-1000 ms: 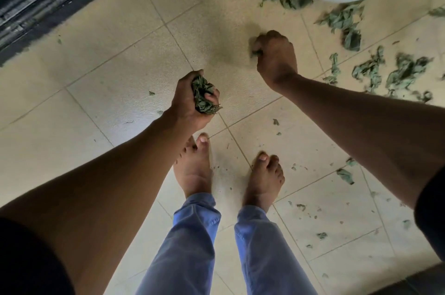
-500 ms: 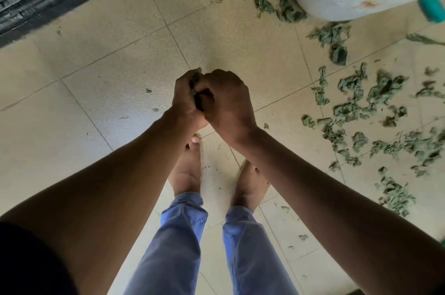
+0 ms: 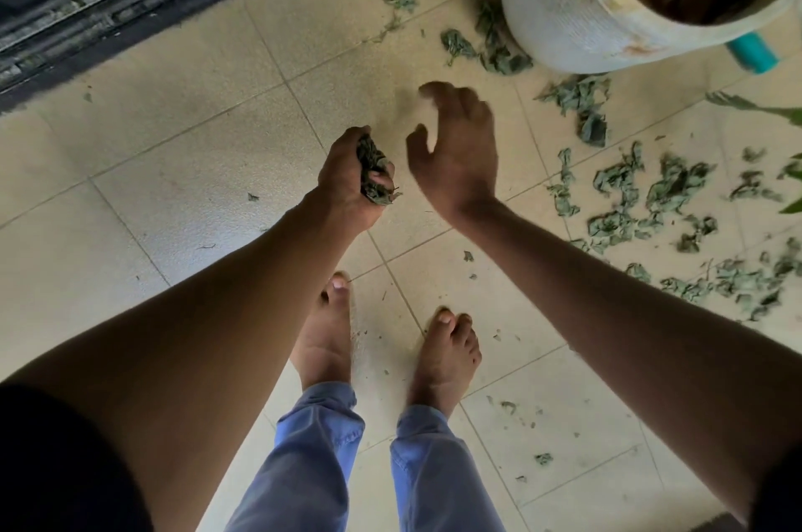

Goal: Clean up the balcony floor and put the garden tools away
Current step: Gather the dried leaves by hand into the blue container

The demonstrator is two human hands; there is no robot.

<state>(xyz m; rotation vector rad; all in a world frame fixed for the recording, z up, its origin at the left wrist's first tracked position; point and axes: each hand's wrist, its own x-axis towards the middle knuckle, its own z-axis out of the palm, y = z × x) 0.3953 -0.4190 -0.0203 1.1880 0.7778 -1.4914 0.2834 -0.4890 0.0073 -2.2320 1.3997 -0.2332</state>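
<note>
Green dry leaves are bunched up in the left hand (image 3: 353, 175), which squeezes a small wad of leaves (image 3: 374, 175) over the tile floor (image 3: 182, 184). Just beside it the right hand (image 3: 458, 154) is spread wide and holds nothing — it looks blurry. Further right, lots of scattered leaves (image 3: 629, 193) lie on the floor, some beside the white pot (image 3: 560, 11). I think the job has only begun — most leaves are left, and no garden tools clearly show.
</note>
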